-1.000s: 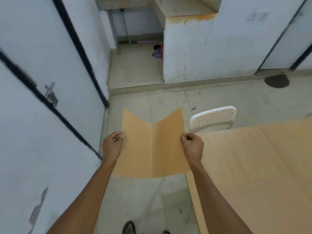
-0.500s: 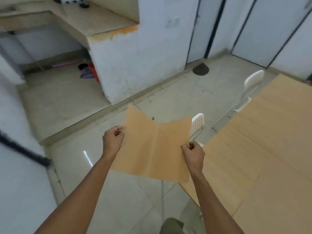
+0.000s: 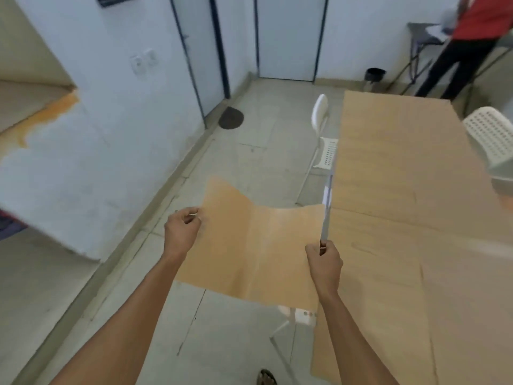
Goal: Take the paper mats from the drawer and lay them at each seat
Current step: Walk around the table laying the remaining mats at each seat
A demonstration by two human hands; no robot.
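The left hand (image 3: 181, 232) pinched the left edge of the mat (image 3: 249, 245), a thin tan paper sheet creased down its middle and sagging between both grips. The right hand (image 3: 324, 259) pinched its right edge, held in the air over the floor. Just right of that grip lay the bench (image 3: 402, 190), flat, pale and wood-toned, with white perforated plastic chairs (image 3: 322, 134) beyond.
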